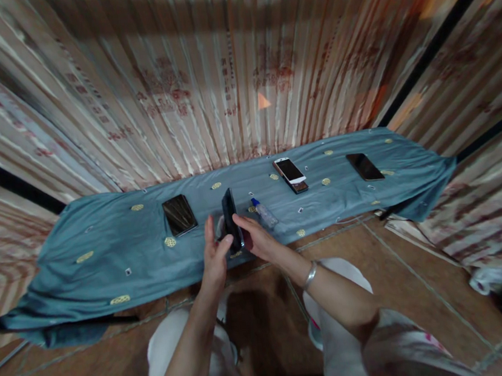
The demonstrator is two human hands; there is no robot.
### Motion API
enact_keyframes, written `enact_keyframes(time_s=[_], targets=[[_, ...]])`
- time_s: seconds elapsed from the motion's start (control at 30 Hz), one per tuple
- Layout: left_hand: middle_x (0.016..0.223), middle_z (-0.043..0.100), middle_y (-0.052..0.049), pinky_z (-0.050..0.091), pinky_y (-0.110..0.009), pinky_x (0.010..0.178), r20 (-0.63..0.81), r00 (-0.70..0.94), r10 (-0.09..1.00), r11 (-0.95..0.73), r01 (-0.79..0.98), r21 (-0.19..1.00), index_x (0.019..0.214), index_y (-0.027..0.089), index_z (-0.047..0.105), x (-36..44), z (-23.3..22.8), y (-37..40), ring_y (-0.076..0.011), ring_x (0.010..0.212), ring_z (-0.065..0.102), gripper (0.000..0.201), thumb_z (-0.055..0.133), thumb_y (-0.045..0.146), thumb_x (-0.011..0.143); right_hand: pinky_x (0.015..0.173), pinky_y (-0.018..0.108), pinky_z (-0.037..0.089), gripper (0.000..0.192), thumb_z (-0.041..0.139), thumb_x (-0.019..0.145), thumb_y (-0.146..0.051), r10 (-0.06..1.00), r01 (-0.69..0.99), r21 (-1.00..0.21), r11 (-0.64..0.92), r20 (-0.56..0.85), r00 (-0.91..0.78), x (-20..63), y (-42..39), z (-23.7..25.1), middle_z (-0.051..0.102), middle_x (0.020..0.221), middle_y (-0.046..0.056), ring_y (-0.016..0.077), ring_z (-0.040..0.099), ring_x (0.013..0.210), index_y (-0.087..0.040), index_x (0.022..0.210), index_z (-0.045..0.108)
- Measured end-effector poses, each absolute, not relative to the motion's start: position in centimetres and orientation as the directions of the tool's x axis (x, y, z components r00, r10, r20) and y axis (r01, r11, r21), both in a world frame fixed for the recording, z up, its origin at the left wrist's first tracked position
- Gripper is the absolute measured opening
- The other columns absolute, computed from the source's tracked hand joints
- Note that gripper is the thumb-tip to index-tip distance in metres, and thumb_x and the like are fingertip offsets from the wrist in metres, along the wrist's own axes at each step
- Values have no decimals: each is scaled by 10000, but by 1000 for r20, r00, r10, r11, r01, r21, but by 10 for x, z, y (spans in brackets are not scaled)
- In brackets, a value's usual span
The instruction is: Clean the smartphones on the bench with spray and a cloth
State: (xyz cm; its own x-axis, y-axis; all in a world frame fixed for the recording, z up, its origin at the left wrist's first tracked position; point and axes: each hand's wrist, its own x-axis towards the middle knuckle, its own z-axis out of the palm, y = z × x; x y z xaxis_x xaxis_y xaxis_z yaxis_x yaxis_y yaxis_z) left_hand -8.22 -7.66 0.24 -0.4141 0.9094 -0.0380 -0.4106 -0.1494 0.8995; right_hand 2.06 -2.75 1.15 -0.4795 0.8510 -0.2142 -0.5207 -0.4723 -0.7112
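Observation:
A dark smartphone (231,218) stands nearly edge-on between my two hands, above the front part of the cloth-covered table. My right hand (257,239) grips it from the right, with the thumb at its edge. On the other side, my left hand (216,256) has its thumb against the lower part of the phone and its fingers stretched upward. Something pale shows between those fingers and the phone; its kind is unclear. Just right of the phone lies a clear bottle with a blue top (264,212). Left of my hands a black tablet-like device (180,215) lies flat.
The low table wears a blue-green cloth (144,256) with yellow motifs. A white smartphone (290,171) rests on a darker phone (300,187); another dark phone (365,166) lies farther right. A pleated curtain (203,96) hangs behind. Tiled floor (410,290) shows in front.

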Motion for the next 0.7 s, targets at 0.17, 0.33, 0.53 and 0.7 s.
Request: enact_keyframes(time_s=[0.17, 0.33, 0.53, 0.7], targets=[[1078, 671, -20, 414, -320, 956, -269, -386, 883, -50, -645, 763, 956, 246, 656, -99, 17, -74, -194, 1196, 510, 315, 666, 442, 710, 740, 335, 534, 390, 468, 881, -491, 695, -536, -467, -703, -291, -658, 36, -28, 27, 711, 810, 50, 196, 671, 810, -144, 904, 645], [876, 703, -77, 478, -376, 869, -259, -100, 961, 89, -773, 628, 888, 148, 665, -96, 25, -80, -243, 942, 643, 439, 649, 534, 680, 702, 327, 543, 472, 361, 914, -528, 602, -529, -290, -798, -342, -721, 42, -36, 37, 718, 805, 54, 177, 671, 736, -139, 931, 628], [863, 720, -58, 491, -407, 858, -302, -110, 947, 84, -823, 562, 849, 191, 674, -87, 28, -87, -266, 976, 641, 397, 636, 550, 686, 736, 410, 540, 455, 351, 918, -517, 549, -482, -272, -833, -304, -779, 40, -43, 36, 721, 786, 55, 206, 671, 751, -155, 951, 625], [921, 721, -70, 511, -398, 827, -284, -133, 950, 49, -832, 553, 910, 194, 680, -91, 29, -89, -276, 1013, 630, 364, 607, 497, 721, 709, 400, 548, 329, 410, 914, -467, 551, -491, -256, -833, -296, -780, 39, -44, 28, 717, 784, 4, 180, 666, 711, -214, 979, 608]])
